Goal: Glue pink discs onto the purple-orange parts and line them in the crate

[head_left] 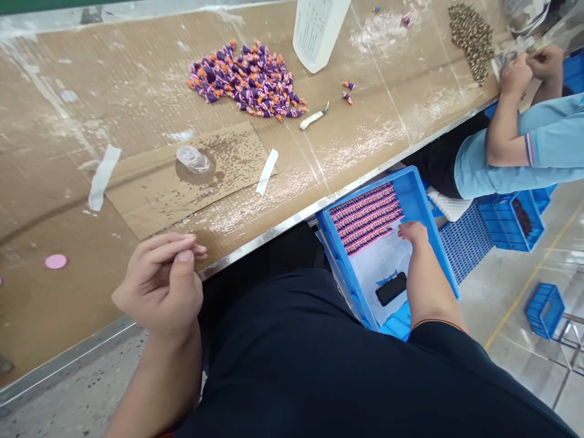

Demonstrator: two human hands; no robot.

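My left hand hovers over the near edge of the brown-papered workbench, thumb and fingertips pinched together with nothing visible between them. My right hand reaches down into a blue plastic crate on my lap. It lies beside neat rows of small pink-and-purple pieces, on a white sheet. A black phone lies below that hand. A loose heap of purple-and-orange pieces sits farther up the bench, out of reach of both hands.
A cardboard sheet holds a clear plastic cup. A white bottle and a pile of brown beads stand beyond. At right, a co-worker in a light blue shirt works at the bench. Blue crates sit on the floor.
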